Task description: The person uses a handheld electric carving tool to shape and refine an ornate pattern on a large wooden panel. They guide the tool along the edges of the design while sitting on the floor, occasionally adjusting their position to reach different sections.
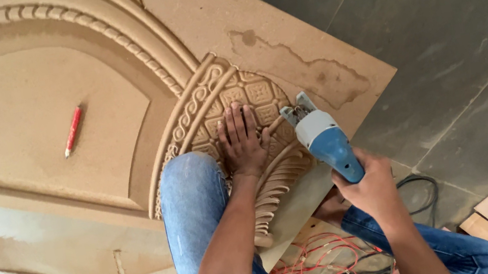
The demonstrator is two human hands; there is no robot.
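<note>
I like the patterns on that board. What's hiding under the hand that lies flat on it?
Under the left hand lies the carved board: little square flower tiles show around the fingers. The carving right beneath the palm is covered, so its pattern cannot be seen.

Carved fibreboard panel (28,117): tan, lying flat on the floor, with rope moulding and a lattice-pattern capital. Blue and grey power rotary tool (325,138): held tilted, its tip at the carved capital's right edge.
</note>
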